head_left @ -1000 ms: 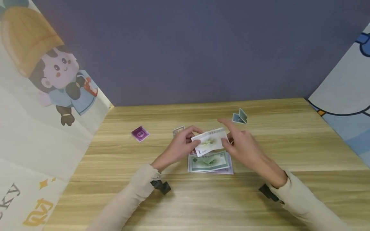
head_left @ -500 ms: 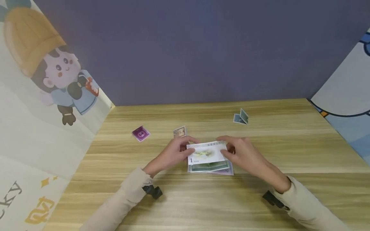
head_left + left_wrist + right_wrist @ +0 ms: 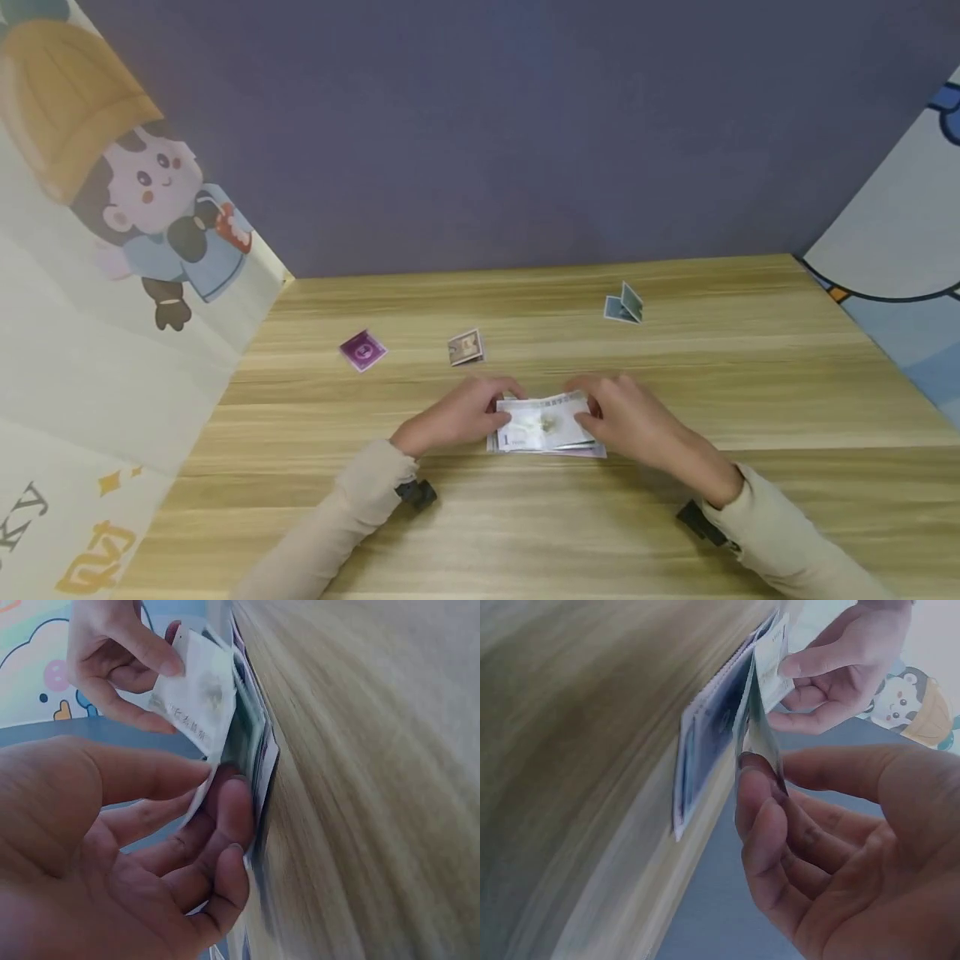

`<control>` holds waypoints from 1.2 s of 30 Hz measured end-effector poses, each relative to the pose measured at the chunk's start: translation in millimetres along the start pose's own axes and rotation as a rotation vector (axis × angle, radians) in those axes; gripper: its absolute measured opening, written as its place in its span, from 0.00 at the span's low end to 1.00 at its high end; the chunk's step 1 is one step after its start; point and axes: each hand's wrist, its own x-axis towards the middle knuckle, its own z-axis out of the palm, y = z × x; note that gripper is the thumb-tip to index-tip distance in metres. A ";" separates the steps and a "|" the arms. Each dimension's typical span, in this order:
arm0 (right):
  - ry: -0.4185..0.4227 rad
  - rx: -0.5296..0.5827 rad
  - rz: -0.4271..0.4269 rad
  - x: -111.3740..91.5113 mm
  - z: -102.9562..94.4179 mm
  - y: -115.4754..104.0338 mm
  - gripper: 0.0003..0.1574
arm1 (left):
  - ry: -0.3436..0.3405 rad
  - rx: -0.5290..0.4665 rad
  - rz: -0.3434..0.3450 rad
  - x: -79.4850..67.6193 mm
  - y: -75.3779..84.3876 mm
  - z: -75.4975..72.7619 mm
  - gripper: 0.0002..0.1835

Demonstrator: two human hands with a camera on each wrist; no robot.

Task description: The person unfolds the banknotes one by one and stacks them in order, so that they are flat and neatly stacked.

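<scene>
A pale banknote marked 1 is pinched at both ends, by my left hand and my right hand. It is held just over a small stack of banknotes on the table, which it mostly covers in the head view. From the left wrist view, the thumb of my left hand presses the note's near side with fingers behind it. Seen from the right wrist, my right hand grips the other end, and the stack lies flat beside its fingertips.
Behind the hands lie a folded purple note, a folded brown note and a folded blue-green note, partly standing up. A dark panel rises at the back edge of the wooden table.
Both hands have lowered the pale banknote toward me, from above the stack down over it, and levelled it. The green note on the stack is now nearly covered, and the folded brown note is uncovered.
</scene>
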 end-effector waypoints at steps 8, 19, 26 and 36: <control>-0.040 -0.061 0.011 -3.7 6.2 6.1 0.23 | -0.012 0.039 -0.036 1.5 1.1 5.1 0.17; -0.096 -0.069 0.016 -5.4 8.3 10.1 0.24 | 0.035 0.107 -0.080 0.3 6.1 7.1 0.19; -0.112 -0.067 0.041 -5.2 8.2 11.6 0.27 | 0.075 0.175 -0.054 -1.6 7.2 11.2 0.15; -0.141 -0.031 0.061 -2.6 6.2 14.0 0.27 | 0.079 0.200 -0.072 -3.9 9.1 14.5 0.21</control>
